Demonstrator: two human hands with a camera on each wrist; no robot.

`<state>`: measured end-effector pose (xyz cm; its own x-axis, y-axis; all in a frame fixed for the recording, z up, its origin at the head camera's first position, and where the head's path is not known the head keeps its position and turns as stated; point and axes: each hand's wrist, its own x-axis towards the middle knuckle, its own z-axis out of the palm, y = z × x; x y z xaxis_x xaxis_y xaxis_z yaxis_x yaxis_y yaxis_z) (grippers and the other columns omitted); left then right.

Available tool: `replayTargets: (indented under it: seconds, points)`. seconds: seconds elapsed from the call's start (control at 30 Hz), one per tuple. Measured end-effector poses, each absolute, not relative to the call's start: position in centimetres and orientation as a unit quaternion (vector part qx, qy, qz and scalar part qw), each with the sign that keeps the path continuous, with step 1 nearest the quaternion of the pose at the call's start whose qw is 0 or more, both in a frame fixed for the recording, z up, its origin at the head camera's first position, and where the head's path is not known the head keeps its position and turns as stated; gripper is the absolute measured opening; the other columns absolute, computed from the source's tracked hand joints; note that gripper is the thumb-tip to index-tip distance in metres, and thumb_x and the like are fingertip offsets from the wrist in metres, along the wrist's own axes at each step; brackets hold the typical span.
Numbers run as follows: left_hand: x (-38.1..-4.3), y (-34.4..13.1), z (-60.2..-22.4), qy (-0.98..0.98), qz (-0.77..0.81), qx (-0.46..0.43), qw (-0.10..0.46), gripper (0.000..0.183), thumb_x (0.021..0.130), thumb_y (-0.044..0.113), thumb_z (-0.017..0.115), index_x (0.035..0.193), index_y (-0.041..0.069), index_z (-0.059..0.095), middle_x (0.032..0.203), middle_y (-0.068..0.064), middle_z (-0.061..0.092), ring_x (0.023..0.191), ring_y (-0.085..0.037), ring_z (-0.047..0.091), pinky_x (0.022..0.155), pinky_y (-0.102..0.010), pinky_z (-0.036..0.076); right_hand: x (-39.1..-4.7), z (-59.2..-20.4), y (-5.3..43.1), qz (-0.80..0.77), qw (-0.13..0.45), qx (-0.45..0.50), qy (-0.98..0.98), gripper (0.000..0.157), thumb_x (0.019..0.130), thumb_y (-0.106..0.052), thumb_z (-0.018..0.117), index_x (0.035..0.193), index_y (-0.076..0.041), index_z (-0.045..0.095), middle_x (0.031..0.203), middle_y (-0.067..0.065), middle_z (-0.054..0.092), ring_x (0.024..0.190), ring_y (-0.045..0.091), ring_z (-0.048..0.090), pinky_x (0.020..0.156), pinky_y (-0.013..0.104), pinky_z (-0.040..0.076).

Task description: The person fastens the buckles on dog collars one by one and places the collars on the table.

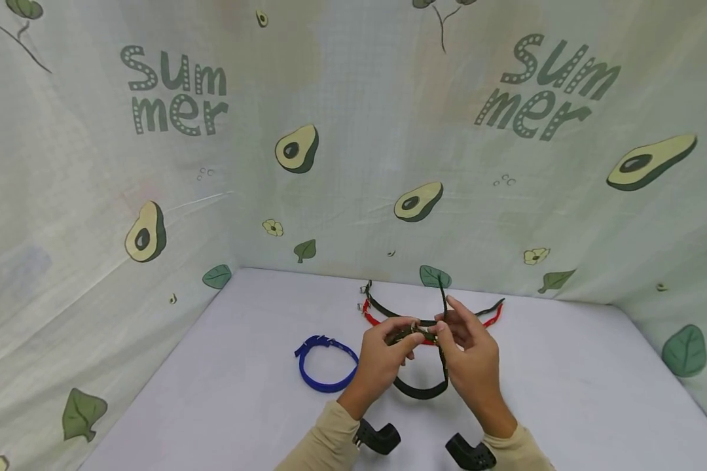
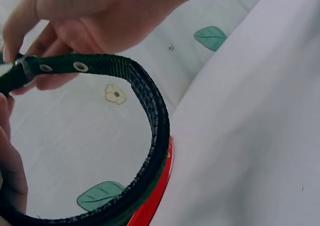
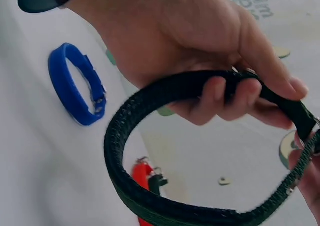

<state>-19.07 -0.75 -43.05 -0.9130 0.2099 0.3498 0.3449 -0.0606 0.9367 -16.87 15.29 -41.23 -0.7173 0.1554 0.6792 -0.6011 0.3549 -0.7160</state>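
Note:
A dark green collar (image 1: 421, 394) with metal eyelets is held up in both hands, bent into a loop. My left hand (image 1: 379, 358) grips it near the buckle, thumb on top and fingers curled beneath. Opposite, my right hand (image 1: 476, 366) pinches the strap beside the buckle, and the strap's free end (image 1: 442, 291) sticks up past the fingers. The left wrist view shows the strap passing through a metal buckle (image 2: 24, 68), partly covered by fingers. In the right wrist view the padded inner side of the collar (image 3: 120, 146) faces the camera.
A blue collar (image 1: 328, 387), buckled into a ring, lies left of the hands. Behind them a red collar (image 1: 370, 318) and another dark green collar (image 1: 381, 309) lie stretched out on the white table (image 1: 241, 366). A printed curtain (image 1: 353, 131) stands behind.

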Motion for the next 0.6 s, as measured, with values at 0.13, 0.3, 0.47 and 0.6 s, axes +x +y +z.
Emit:
replayTargets:
  seconds: [0.13, 0.3, 0.47, 0.6]
  points:
    - [-19.1, -1.1, -43.0, -0.666, -0.712, -0.214, 0.055, 0.03, 0.094, 0.021, 0.073, 0.12, 0.005, 0.07, 0.094, -0.003, 0.069, 0.069, -0.012, 0.061, 0.064, -0.029, 0.056, -16.5, -40.3, 15.7, 0.516, 0.357, 0.176, -0.759, 0.061, 0.087, 0.017, 0.065, 0.144, -0.005, 0.053, 0.1, 0.013, 0.066, 0.085, 0.019, 0.071, 0.078, 0.013, 0.052]
    - [-19.2, -1.2, -42.8, -0.661, -0.715, -0.221, 0.062, 0.032, 0.093, 0.02, 0.074, 0.119, 0.002, 0.07, 0.097, -0.004, 0.07, 0.069, -0.012, 0.061, 0.065, -0.035, 0.057, -16.5, -40.1, 16.0, 0.512, 0.358, 0.182, -0.76, 0.058, 0.089, 0.017, 0.06, 0.142, -0.007, 0.057, 0.098, 0.01, 0.065, 0.084, 0.017, 0.071, 0.078, 0.016, 0.053]
    - [-19.3, -1.3, -42.7, -0.658, -0.719, -0.217, 0.061, 0.032, 0.093, 0.017, 0.073, 0.119, -0.001, 0.069, 0.092, -0.005, 0.069, 0.069, -0.012, 0.06, 0.065, -0.034, 0.057, -17.0, -40.6, 16.4, 0.509, 0.369, 0.198, -0.752, 0.052, 0.087, 0.019, 0.06, 0.134, -0.005, 0.064, 0.094, 0.008, 0.064, 0.081, 0.009, 0.069, 0.075, 0.017, 0.055]
    - [-19.2, -1.3, -42.6, -0.657, -0.723, -0.208, 0.052, 0.028, 0.093, 0.017, 0.074, 0.117, 0.002, 0.07, 0.091, -0.004, 0.068, 0.07, -0.012, 0.06, 0.063, -0.025, 0.053, -17.0, -40.6, 16.5, 0.511, 0.37, 0.209, -0.747, 0.047, 0.085, 0.023, 0.059, 0.125, 0.001, 0.068, 0.091, 0.01, 0.063, 0.077, 0.011, 0.069, 0.072, 0.018, 0.055]
